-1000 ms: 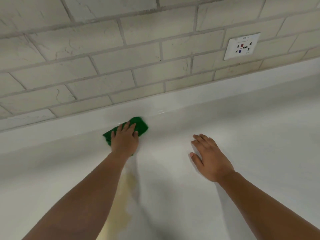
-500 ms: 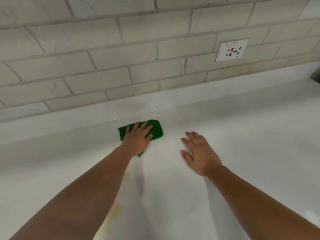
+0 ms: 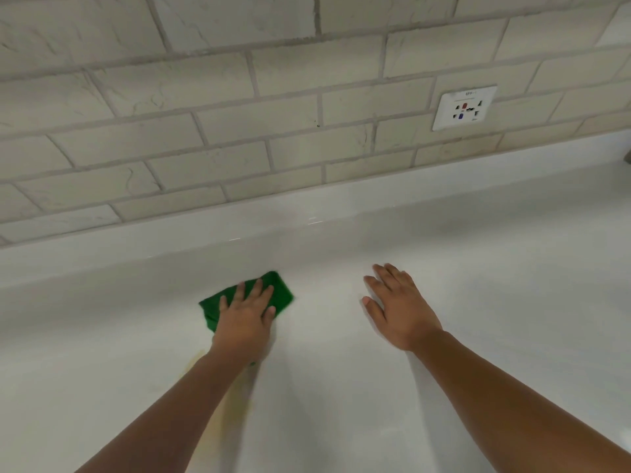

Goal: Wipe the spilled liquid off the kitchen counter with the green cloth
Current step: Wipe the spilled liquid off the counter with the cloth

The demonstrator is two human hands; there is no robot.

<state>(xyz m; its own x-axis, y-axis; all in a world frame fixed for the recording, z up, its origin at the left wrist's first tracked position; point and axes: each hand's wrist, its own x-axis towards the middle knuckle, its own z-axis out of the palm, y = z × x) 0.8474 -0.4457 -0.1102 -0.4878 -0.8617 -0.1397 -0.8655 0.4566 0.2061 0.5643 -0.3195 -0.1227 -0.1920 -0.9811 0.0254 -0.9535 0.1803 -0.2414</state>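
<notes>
My left hand (image 3: pixel 245 319) presses flat on the green cloth (image 3: pixel 281 290), fingers straight and spread, on the white kitchen counter (image 3: pixel 478 268). The folded cloth shows beyond my fingertips and to the left of my hand. A pale yellowish streak of spilled liquid (image 3: pixel 235 404) lies on the counter just behind the cloth, partly hidden under my left forearm. To the right, my right hand (image 3: pixel 399 308) rests palm down on the bare counter with its fingers extended, about a hand's width from the cloth.
A low white upstand (image 3: pixel 341 206) runs along the back of the counter below a pale brick-tile wall (image 3: pixel 205 97). A white wall socket (image 3: pixel 463 107) sits at the upper right. Something dark pokes in at the right edge (image 3: pixel 627 155).
My left hand has drawn the cloth back from the upstand toward me. The right hand has stayed flat on the counter. More of the yellowish streak shows than half a second ago.
</notes>
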